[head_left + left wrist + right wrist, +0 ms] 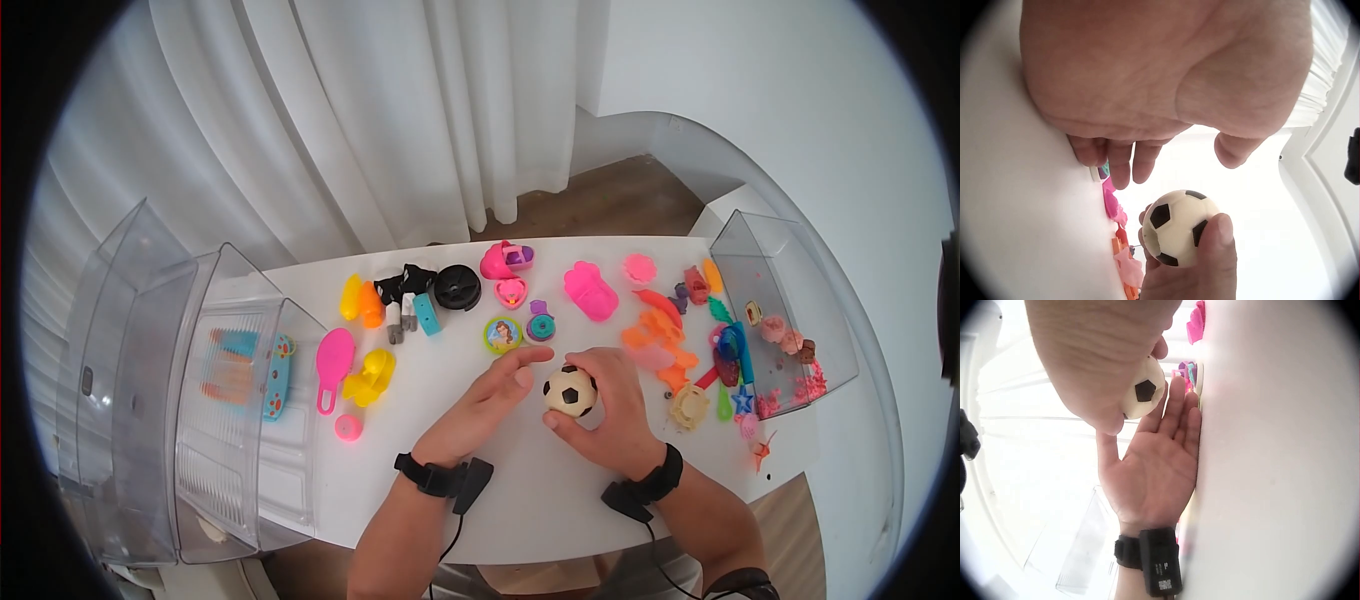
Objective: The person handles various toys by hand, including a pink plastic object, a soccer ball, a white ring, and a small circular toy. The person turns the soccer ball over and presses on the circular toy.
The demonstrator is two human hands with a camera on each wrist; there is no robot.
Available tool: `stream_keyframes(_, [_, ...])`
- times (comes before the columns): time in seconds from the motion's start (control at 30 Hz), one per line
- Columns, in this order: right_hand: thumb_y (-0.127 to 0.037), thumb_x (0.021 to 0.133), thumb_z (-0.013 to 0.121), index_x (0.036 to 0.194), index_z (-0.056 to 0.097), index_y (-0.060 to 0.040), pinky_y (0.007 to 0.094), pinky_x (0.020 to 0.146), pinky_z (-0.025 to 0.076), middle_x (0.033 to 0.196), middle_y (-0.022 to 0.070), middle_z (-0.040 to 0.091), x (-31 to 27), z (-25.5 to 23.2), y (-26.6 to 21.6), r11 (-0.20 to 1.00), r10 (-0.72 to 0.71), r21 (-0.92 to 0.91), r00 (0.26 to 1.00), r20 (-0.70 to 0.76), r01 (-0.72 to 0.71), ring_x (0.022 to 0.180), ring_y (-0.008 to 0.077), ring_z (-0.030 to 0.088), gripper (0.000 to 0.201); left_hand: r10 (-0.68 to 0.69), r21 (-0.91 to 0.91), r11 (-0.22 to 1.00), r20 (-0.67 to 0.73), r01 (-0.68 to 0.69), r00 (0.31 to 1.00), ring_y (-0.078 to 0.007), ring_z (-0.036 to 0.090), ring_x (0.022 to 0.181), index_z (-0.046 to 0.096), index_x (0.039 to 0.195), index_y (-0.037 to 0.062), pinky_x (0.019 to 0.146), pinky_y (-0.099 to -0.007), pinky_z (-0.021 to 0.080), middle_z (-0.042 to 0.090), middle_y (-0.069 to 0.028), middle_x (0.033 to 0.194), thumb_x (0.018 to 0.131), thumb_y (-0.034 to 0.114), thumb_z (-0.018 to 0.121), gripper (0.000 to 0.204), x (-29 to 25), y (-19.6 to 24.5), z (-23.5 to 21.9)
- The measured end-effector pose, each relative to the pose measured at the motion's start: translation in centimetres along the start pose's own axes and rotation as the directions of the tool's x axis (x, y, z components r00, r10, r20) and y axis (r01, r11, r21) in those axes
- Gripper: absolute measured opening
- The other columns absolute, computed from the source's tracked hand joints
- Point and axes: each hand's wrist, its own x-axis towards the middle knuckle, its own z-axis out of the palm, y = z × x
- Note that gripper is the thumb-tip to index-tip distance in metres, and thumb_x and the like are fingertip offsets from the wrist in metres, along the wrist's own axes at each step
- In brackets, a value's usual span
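A small cream toy soccer ball (pixel 570 391) with black patches is in my right hand (pixel 617 405), thumb on its near side and fingers round the far side. My left hand (pixel 487 398) is just left of the ball, holding nothing, its palm turned toward it. In the right wrist view that left palm (pixel 1154 478) shows fully, with straight fingers beside the soccer ball (pixel 1145 391). The left wrist view has the soccer ball (pixel 1179 226) beyond the left fingertips, the right thumb (pixel 1219 250) pressed against it.
Past my hands lie a round green lid (pixel 503 335), a teal round toy (pixel 540 327) and a pink tray (pixel 590 291). To the left are a pink paddle (pixel 335 368) and yellow toy (pixel 371 377). Clear bins (pixel 215 400) stand left, another clear box (pixel 790 310) right, near several colourful toys.
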Motion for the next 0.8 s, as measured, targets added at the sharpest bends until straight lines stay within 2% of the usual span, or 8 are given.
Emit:
stream_keyframes(0.33, [-0.021, 0.076, 0.091, 0.133, 0.059, -0.0069, 0.0472, 0.102, 0.044, 0.119, 0.0119, 0.066, 0.4, 0.2, -0.7, 0.998, 0.037, 0.057, 0.998, 0.043, -0.04, 0.115, 0.0344, 0.06, 0.067, -0.002, -0.029, 1.0, 0.003, 0.002, 1.0, -0.0217, 0.043, 0.147, 0.051, 0.154, 0.0073, 0.125, -0.039, 0.029, 0.053, -0.0082, 0.153, 0.113, 0.055, 0.046, 0.063, 0.0, -0.2, 0.0])
stream_keyframes(0.43, [-0.02, 0.076, 0.09, 0.135, 0.058, -0.007, 0.0476, 0.105, 0.043, 0.123, 0.0124, 0.065, -0.1, 0.7, 0.6, 1.0, 0.021, -0.016, 0.994, 0.112, -0.019, 0.119, 0.0353, 0.06, 0.068, -0.022, -0.082, 0.996, 0.03, 0.024, 0.999, -0.0201, 0.045, 0.145, 0.049, 0.155, 0.0063, 0.124, -0.0374, 0.03, 0.054, -0.0085, 0.152, 0.113, 0.055, 0.046, 0.065, 0.1, -0.5, -0.1])
stream_keyframes(0.53, [-0.016, 0.074, 0.091, 0.142, 0.054, -0.0068, 0.0464, 0.102, 0.044, 0.125, 0.012, 0.064, -0.5, 0.8, 1.5, 0.997, -0.03, -0.069, 0.986, 0.166, 0.042, 0.116, 0.0337, 0.06, 0.078, -0.034, -0.124, 0.991, 0.059, 0.041, 0.998, -0.0188, 0.046, 0.144, 0.047, 0.156, 0.0051, 0.123, -0.036, 0.032, 0.054, -0.0084, 0.151, 0.113, 0.056, 0.046, 0.067, 0.0, -0.6, -0.2])
stream_keyframes(0.63, [-0.015, 0.073, 0.09, 0.14, 0.055, -0.0063, 0.0457, 0.102, 0.044, 0.123, 0.0115, 0.064, 0.1, 0.5, 0.4, 0.997, -0.062, -0.038, 0.992, 0.106, 0.066, 0.115, 0.0332, 0.06, 0.076, -0.051, -0.056, 0.997, 0.05, 0.054, 0.997, -0.0189, 0.045, 0.145, 0.045, 0.157, 0.0043, 0.124, -0.0361, 0.03, 0.053, -0.0083, 0.151, 0.112, 0.058, 0.046, 0.07, 0.0, -0.7, -0.2])
stream_keyframes(0.7, [-0.019, 0.077, 0.089, 0.138, 0.057, -0.0061, 0.0473, 0.104, 0.044, 0.121, 0.011, 0.066, 0.3, 0.7, -0.5, 0.998, 0.055, -0.012, 0.982, 0.182, -0.054, 0.117, 0.0335, 0.06, 0.071, -0.003, -0.026, 1.0, 0.053, 0.004, 0.999, -0.0193, 0.042, 0.147, 0.044, 0.158, 0.0045, 0.125, -0.0363, 0.029, 0.051, -0.0088, 0.153, 0.112, 0.059, 0.045, 0.071, 0.3, -1.3, -0.1])
stream_keyframes(0.8, [-0.02, 0.076, 0.089, 0.14, 0.055, -0.0061, 0.0468, 0.104, 0.044, 0.122, 0.0111, 0.065, 0.1, 0.7, -0.2, 0.998, 0.045, -0.057, 0.975, 0.216, -0.034, 0.117, 0.0333, 0.06, 0.074, -0.005, 0.005, 1.0, 0.047, 0.005, 0.999, -0.0199, 0.04, 0.149, 0.043, 0.159, 0.0046, 0.126, -0.0367, 0.027, 0.049, -0.0089, 0.155, 0.112, 0.059, 0.045, 0.072, 0.3, -1.5, -0.2])
